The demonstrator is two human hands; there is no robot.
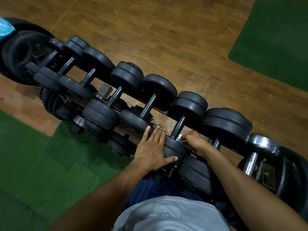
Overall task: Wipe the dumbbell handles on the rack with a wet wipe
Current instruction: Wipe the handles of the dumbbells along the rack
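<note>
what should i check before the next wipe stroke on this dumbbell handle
1. Wet wipe in the right hand: ok, pinched at the near end of the handle.
2. Wipe touching the handle: ok, it sits against the bar's base.
3. Left hand steadying the dumbbell: ok, flat fingers on the near plate.
4. Stroke path up the handle: ok, bare bar up to the far plate.
5. Wipe still wet: cannot tell.
6. Neighbouring handle already wiped: cannot tell.
</note>
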